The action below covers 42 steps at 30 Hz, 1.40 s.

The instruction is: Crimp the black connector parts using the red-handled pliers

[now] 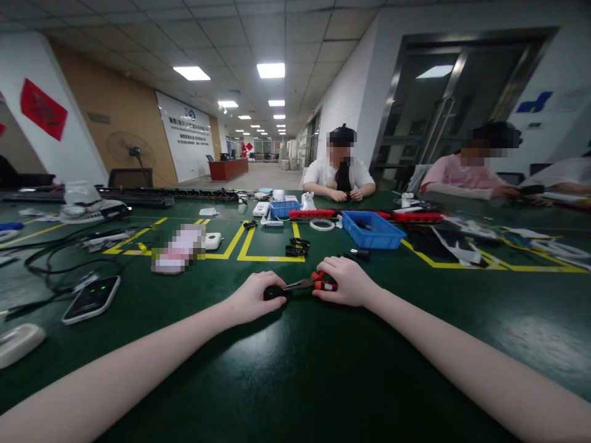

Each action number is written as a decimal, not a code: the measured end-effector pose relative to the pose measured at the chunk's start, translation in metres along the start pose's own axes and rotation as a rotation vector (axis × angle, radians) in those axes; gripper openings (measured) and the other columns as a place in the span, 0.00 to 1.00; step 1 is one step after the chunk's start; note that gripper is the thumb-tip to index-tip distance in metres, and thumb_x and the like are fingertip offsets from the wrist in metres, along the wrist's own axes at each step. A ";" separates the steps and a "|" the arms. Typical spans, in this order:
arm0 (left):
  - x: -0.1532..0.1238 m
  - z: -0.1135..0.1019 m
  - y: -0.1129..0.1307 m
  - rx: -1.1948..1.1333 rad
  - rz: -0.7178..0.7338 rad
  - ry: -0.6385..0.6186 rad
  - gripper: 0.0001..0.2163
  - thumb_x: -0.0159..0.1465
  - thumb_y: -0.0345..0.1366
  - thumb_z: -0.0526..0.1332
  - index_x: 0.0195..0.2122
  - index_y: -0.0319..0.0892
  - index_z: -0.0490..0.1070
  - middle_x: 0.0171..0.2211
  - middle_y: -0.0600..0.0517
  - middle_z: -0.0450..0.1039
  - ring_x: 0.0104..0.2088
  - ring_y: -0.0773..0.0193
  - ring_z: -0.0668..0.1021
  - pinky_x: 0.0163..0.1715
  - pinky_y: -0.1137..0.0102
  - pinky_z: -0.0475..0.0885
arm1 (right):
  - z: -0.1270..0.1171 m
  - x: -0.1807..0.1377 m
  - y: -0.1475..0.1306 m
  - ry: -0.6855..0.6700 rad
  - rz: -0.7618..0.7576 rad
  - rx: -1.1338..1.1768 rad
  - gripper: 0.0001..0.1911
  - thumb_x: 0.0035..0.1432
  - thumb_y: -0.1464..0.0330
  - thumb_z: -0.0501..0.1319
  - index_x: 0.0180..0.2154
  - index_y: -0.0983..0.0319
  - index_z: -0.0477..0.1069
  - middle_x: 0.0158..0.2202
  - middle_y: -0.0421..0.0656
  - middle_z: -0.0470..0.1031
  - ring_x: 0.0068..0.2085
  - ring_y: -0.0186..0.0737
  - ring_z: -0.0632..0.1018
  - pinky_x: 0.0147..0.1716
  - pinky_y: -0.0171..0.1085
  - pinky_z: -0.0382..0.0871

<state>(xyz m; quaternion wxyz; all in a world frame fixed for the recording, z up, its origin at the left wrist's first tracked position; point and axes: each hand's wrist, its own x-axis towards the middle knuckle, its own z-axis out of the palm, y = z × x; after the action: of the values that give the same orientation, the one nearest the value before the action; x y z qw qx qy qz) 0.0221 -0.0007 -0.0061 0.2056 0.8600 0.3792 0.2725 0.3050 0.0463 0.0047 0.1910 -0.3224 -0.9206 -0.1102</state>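
My left hand (258,296) pinches a small black piece (274,293) at the green worktop (286,387); my right hand (349,280) grasps red-handled pliers (301,284), their tips at the piece's edge. Beyond my right hand sits a blue bin (376,240).

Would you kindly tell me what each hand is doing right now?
Left hand: closed, holding a small black piece.
Right hand: closed around the handles of the pliers, their tips at the black piece.

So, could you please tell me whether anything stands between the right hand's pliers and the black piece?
Nothing visible does: the pliers in the right hand reach up to the black piece in the left hand.
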 end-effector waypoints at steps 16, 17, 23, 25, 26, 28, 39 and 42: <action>0.001 0.001 -0.006 0.037 0.037 -0.017 0.11 0.62 0.36 0.69 0.45 0.42 0.74 0.43 0.50 0.78 0.43 0.57 0.77 0.46 0.63 0.70 | 0.001 -0.003 -0.002 0.065 -0.033 -0.049 0.22 0.55 0.50 0.64 0.38 0.63 0.71 0.36 0.48 0.74 0.35 0.46 0.73 0.35 0.41 0.64; 0.001 0.001 -0.006 0.047 0.043 -0.018 0.10 0.63 0.36 0.68 0.45 0.42 0.74 0.43 0.50 0.78 0.43 0.57 0.77 0.46 0.63 0.70 | 0.001 -0.003 -0.002 0.066 -0.037 -0.051 0.22 0.55 0.50 0.65 0.38 0.63 0.71 0.36 0.49 0.74 0.35 0.46 0.73 0.35 0.41 0.64; 0.001 0.001 -0.007 0.081 0.047 -0.023 0.10 0.64 0.35 0.67 0.46 0.42 0.75 0.43 0.50 0.79 0.44 0.57 0.78 0.46 0.62 0.69 | 0.001 -0.003 -0.001 0.074 -0.048 -0.060 0.22 0.55 0.50 0.64 0.39 0.63 0.71 0.36 0.49 0.74 0.35 0.46 0.73 0.35 0.42 0.63; 0.001 0.000 -0.005 0.078 0.045 -0.025 0.10 0.64 0.35 0.67 0.46 0.42 0.75 0.44 0.50 0.79 0.44 0.57 0.78 0.46 0.63 0.69 | 0.000 -0.003 -0.002 0.078 -0.050 -0.060 0.22 0.56 0.50 0.64 0.39 0.63 0.71 0.35 0.48 0.74 0.35 0.46 0.73 0.35 0.42 0.63; 0.001 0.000 -0.005 0.075 0.042 -0.026 0.10 0.64 0.35 0.67 0.46 0.42 0.75 0.44 0.50 0.79 0.44 0.57 0.78 0.46 0.63 0.69 | 0.000 -0.003 -0.002 0.080 -0.051 -0.061 0.22 0.56 0.50 0.64 0.39 0.63 0.71 0.35 0.49 0.74 0.35 0.46 0.73 0.35 0.42 0.63; 0.001 -0.001 -0.003 0.069 0.036 -0.029 0.10 0.64 0.35 0.67 0.46 0.42 0.76 0.44 0.50 0.79 0.44 0.57 0.78 0.46 0.63 0.69 | 0.000 -0.003 -0.002 0.083 -0.053 -0.061 0.22 0.56 0.50 0.64 0.38 0.63 0.71 0.35 0.49 0.74 0.35 0.46 0.73 0.35 0.42 0.63; 0.001 -0.004 -0.001 0.056 0.036 -0.051 0.09 0.65 0.37 0.66 0.46 0.43 0.76 0.44 0.50 0.79 0.43 0.57 0.79 0.46 0.63 0.69 | -0.002 -0.003 -0.004 0.094 -0.059 -0.053 0.21 0.56 0.51 0.64 0.40 0.61 0.71 0.36 0.49 0.75 0.37 0.48 0.74 0.36 0.43 0.64; 0.000 -0.004 0.000 0.065 0.036 -0.048 0.09 0.65 0.36 0.66 0.46 0.43 0.76 0.44 0.50 0.79 0.43 0.57 0.79 0.46 0.63 0.69 | -0.003 -0.003 -0.004 0.099 -0.062 -0.053 0.21 0.56 0.51 0.64 0.40 0.61 0.71 0.36 0.49 0.75 0.36 0.48 0.74 0.35 0.43 0.64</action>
<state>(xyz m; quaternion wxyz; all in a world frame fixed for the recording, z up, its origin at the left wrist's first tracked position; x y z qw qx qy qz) 0.0197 0.0005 -0.0030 0.1815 0.8793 0.3673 0.2429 0.3053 0.0407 0.0054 0.2243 -0.2929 -0.9162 -0.1563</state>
